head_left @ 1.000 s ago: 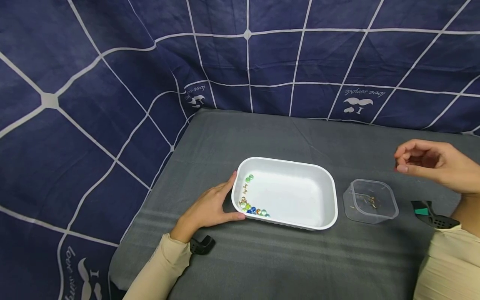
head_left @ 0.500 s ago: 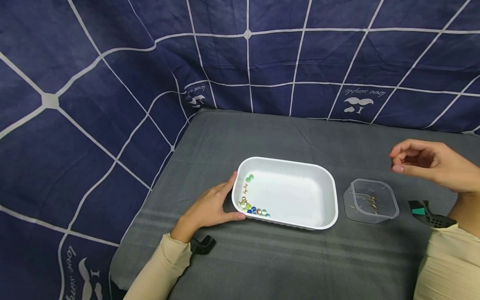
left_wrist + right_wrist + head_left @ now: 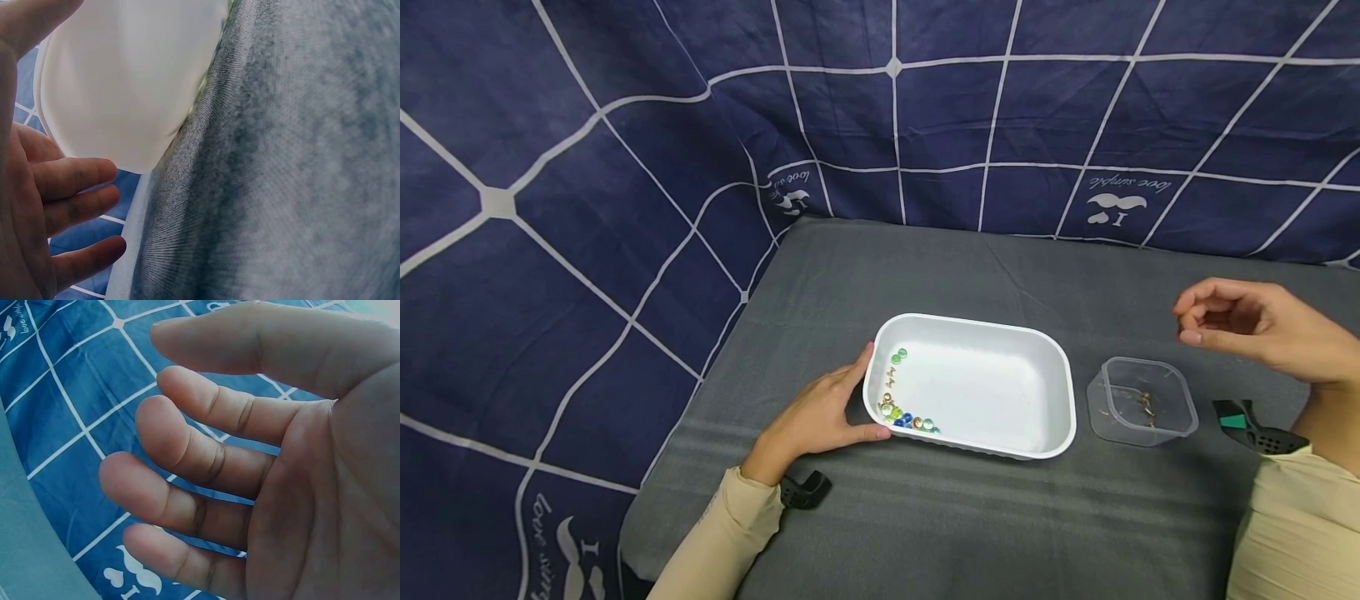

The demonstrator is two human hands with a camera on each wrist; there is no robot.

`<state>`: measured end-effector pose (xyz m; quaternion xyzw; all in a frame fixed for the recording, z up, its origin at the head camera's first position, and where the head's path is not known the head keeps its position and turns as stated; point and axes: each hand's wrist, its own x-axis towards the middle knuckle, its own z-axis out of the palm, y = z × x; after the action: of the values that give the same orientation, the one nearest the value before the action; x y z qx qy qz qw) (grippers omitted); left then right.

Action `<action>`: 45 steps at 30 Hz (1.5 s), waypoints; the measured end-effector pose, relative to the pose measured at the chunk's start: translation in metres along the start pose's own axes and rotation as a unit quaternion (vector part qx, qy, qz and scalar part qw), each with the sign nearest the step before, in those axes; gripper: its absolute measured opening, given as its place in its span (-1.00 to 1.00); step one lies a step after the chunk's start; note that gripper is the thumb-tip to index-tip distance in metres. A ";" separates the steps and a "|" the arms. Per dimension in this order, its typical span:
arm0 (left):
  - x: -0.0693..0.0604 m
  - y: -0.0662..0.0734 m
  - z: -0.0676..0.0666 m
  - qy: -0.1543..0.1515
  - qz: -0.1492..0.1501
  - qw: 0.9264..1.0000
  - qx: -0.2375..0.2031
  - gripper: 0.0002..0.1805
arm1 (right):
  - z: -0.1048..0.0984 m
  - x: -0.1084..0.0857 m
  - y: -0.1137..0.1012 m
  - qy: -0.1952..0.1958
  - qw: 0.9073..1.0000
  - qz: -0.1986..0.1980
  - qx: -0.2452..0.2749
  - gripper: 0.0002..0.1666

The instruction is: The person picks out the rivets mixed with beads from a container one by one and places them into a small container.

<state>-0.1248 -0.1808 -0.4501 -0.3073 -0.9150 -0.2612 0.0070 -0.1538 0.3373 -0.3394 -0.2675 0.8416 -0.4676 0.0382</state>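
Note:
In the head view my left hand (image 3: 820, 414) touches the left end of a white tray (image 3: 973, 387), thumb at the near corner and index finger farther along the rim. The left wrist view shows the other fingers (image 3: 75, 212) loosely extended beside the tray wall (image 3: 131, 81). Glass marbles (image 3: 917, 423) and small gold-coloured pieces (image 3: 891, 377) lie along the tray's left and near sides. My right hand (image 3: 1255, 329) hovers above and right of a clear plastic tub (image 3: 1108, 421); its fingers are loosely bent, and the right wrist view shows nothing in the palm (image 3: 300, 506).
Several small gold-coloured pieces (image 3: 1146, 404) lie inside the tub, too small to identify. Grey cloth (image 3: 925, 517) covers the table. A navy curtain with white grid lines (image 3: 955, 117) hangs behind and at the left.
My right hand has drifted slightly left, toward the tub, with its fingers held much the same. My left hand and the tray have stayed in place.

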 end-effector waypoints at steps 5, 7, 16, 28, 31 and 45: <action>0.000 0.000 0.000 0.001 0.003 1.000 0.000 0.27 | 0.002 0.004 -0.002 -0.010 1.000 -0.003 0.003 -0.57; 0.000 0.000 0.000 0.001 0.004 1.000 -0.001 0.27 | 0.002 0.006 -0.003 -0.017 1.000 -0.007 0.007 -0.57; 0.001 0.000 0.000 0.005 0.010 1.000 -0.001 0.27 | 0.005 0.009 -0.001 -0.024 1.000 -0.006 0.014 -0.52; 0.000 -0.001 -0.001 0.003 0.004 1.000 -0.001 0.28 | 0.021 0.031 -0.014 -0.046 0.999 -0.007 0.000 -0.59; 0.000 0.000 0.000 0.002 0.004 1.000 -0.001 0.28 | 0.025 0.037 -0.018 -0.054 0.999 -0.005 -0.002 -0.60; 0.001 0.000 0.000 0.000 -0.002 1.000 0.000 0.30 | 0.044 0.065 -0.031 -0.074 0.997 -0.032 0.001 -0.65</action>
<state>-0.1260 -0.1804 -0.4501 -0.3056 -0.9155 -0.2616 0.0063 -0.1823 0.2593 -0.3268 -0.3279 0.8273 -0.4481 0.0851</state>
